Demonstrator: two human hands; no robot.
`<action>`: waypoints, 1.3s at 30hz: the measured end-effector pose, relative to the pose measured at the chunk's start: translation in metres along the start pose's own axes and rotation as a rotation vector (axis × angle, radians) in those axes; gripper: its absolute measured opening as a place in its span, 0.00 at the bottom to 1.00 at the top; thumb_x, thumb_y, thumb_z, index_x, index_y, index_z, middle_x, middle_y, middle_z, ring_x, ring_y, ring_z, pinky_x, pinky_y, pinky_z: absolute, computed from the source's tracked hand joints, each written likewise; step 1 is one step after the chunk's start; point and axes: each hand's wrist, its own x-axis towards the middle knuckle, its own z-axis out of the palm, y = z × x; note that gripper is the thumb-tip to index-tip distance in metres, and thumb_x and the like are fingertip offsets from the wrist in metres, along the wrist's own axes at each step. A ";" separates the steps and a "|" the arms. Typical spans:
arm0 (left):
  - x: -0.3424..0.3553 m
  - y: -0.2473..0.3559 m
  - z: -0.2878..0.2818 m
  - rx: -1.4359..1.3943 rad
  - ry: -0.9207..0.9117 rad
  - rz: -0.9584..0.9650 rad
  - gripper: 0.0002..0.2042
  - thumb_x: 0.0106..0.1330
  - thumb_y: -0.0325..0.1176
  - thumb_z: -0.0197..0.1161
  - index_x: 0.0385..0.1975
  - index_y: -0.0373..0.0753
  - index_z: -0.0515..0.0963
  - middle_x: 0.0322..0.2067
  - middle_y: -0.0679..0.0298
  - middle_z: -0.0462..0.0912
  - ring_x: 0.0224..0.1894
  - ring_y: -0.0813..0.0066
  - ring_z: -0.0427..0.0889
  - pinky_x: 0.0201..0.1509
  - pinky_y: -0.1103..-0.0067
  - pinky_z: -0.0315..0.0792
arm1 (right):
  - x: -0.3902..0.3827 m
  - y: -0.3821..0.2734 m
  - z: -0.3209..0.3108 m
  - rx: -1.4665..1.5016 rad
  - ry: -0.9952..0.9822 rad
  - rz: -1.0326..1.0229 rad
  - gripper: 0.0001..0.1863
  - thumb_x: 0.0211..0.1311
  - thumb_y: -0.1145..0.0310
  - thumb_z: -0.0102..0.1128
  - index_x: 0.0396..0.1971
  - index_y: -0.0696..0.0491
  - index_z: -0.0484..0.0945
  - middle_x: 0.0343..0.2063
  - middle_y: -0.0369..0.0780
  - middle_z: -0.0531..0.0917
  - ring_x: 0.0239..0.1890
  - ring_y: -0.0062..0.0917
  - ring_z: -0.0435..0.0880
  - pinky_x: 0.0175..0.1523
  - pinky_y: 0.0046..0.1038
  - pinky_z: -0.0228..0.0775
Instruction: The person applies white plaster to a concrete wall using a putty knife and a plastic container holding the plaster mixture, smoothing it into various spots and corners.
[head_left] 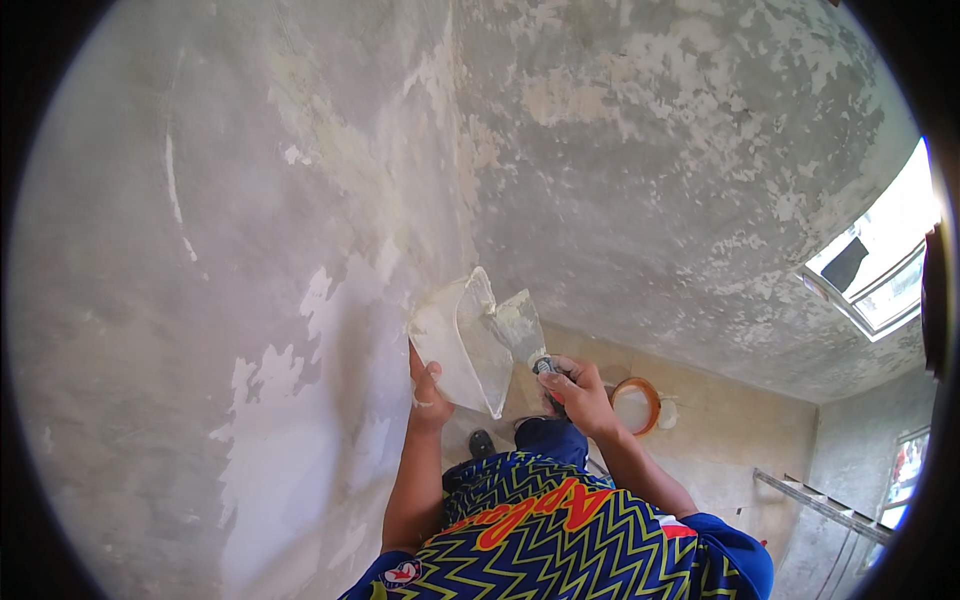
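Observation:
My left hand [430,398] grips a whitish, putty-smeared mud pan [446,342] from below, with the thumb against its side. The pan is tilted, and a thick line of pale putty runs along its edge. In my right hand [583,395] is a putty knife [518,330], my fingers wrapped round its dark and red handle. Its broad blade is coated with putty and points up, next to the pan's rim; whether the two touch I cannot tell. Both tools are in front of my chest, close to the corner where two walls meet.
The left wall [270,200] has white putty patches over grey; the right wall [650,170] is mottled. An orange-rimmed bucket [640,404] with pale contents stands on the tan floor [720,430]. A ladder [822,504] lies farther right, and a window [880,260] opens in the right wall.

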 end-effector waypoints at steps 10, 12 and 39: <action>-0.012 0.028 -0.011 0.072 -0.048 -0.079 0.37 0.74 0.54 0.53 0.74 0.34 0.57 0.65 0.55 0.72 0.66 0.64 0.75 0.67 0.69 0.71 | 0.025 -0.005 0.026 0.115 -0.008 -0.064 0.06 0.72 0.72 0.56 0.38 0.59 0.79 0.23 0.34 0.78 0.22 0.17 0.74 0.28 0.23 0.67; -0.010 0.035 -0.004 0.067 -0.045 -0.088 0.38 0.74 0.55 0.54 0.75 0.34 0.57 0.65 0.55 0.72 0.66 0.65 0.74 0.66 0.69 0.71 | 0.029 -0.005 0.025 0.141 -0.002 -0.043 0.07 0.72 0.72 0.56 0.39 0.60 0.79 0.23 0.34 0.78 0.23 0.17 0.74 0.28 0.23 0.67; 0.027 0.080 -0.001 -0.075 0.278 -0.137 0.32 0.76 0.53 0.54 0.72 0.37 0.64 0.63 0.55 0.76 0.62 0.58 0.77 0.66 0.61 0.72 | 0.206 0.100 0.029 0.135 -0.130 0.172 0.13 0.65 0.73 0.55 0.49 0.54 0.75 0.28 0.31 0.74 0.28 0.16 0.72 0.33 0.22 0.66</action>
